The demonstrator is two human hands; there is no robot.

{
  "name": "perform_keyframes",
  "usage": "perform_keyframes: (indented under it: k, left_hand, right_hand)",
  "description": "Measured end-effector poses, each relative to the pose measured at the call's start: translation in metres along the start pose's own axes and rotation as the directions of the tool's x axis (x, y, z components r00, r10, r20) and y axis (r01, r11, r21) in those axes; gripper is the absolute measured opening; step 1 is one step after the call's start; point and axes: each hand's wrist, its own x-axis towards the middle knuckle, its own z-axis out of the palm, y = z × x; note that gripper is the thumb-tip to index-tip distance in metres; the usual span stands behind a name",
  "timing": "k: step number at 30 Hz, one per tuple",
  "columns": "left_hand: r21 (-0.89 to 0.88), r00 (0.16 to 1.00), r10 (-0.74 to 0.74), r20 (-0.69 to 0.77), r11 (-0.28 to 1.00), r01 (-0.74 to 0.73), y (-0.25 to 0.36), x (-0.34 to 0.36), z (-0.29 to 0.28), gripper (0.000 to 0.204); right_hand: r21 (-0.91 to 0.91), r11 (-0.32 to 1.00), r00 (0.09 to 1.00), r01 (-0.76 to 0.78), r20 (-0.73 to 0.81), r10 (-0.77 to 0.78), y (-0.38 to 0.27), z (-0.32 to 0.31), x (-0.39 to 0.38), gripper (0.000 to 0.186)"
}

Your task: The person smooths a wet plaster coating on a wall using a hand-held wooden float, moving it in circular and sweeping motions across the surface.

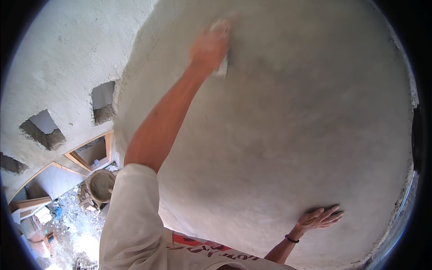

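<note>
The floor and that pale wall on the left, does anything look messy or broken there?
Yes. The floor at lower left is littered with scraps, so it looks messy. The pale wall has holes with rough, ragged edges, which look odd, though they may be intentional.

The person is wearing a pale shirt, and its short, loose sleeve is showing soft folds at lower left of the frame. At bottom centre, a red print and dark lettering are decorating the chest. At lower right, the right hand is wearing a dark bracelet around its wrist.
</note>
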Motion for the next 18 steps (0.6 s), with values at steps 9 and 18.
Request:
perform_keyframes:
  k: [9, 18]
  left_hand:
    - [-0.06, 0.956, 0.286, -0.062, 0.955, -0.29, 0.079, -0.092, -0.007, 0.046]
    - [-0.097, 0.946, 0.324, -0.018, 0.941, -0.324, 0.078, -0.138, 0.003, 0.057]
  right_hand:
    - [-0.037, 0.96, 0.959, 0.278, 0.055, -0.276, -0.031, -0.009, 0.117, 0.063]
    - [0.008, 0.792, 0.79, 0.611, 0.048, -0.611, -0.098, 0.001, 0.226, 0.063]
